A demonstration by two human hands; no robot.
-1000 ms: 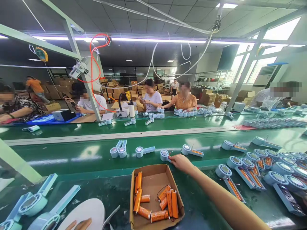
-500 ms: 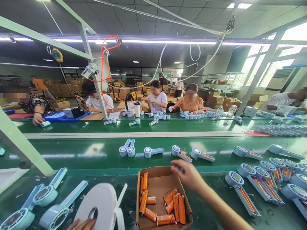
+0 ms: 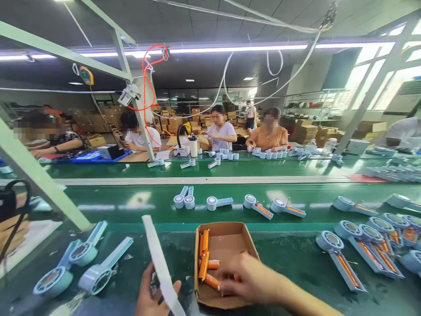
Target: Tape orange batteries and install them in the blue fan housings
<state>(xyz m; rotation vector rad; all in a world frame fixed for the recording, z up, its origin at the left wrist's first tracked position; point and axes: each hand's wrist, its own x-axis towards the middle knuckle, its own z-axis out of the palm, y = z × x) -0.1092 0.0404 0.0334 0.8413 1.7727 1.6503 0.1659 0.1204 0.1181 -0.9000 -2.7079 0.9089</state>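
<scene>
My left hand (image 3: 154, 292) is closed around a white tape roll (image 3: 161, 263), turned almost edge-on at the lower middle. Inside the shallow cardboard box (image 3: 226, 227) to its right, my right hand (image 3: 245, 278) reaches down with bent, slightly blurred fingers. Its fingertips are at the end of an orange cylindrical battery (image 3: 212, 282); whether they grip one is unclear. More orange batteries (image 3: 204, 263) lie along the box's left side, while the hand covers the right side. Left of the tape roll are light-blue handheld fan bodies (image 3: 95, 278) with open, bare handles.
Fan bodies with orange batteries in their handles (image 3: 345, 267) crowd the right. More fan bodies (image 3: 219, 202) lie on the green conveyor belt (image 3: 158, 215) beyond the box. A slanted metal post (image 3: 49, 188) stands at left. Co-workers (image 3: 222, 129) sit across the line.
My right hand has moved from above the box's far right edge down into it. The tape roll has turned from face-on to edge-on and shifted right with my left hand. The view has shifted slightly.
</scene>
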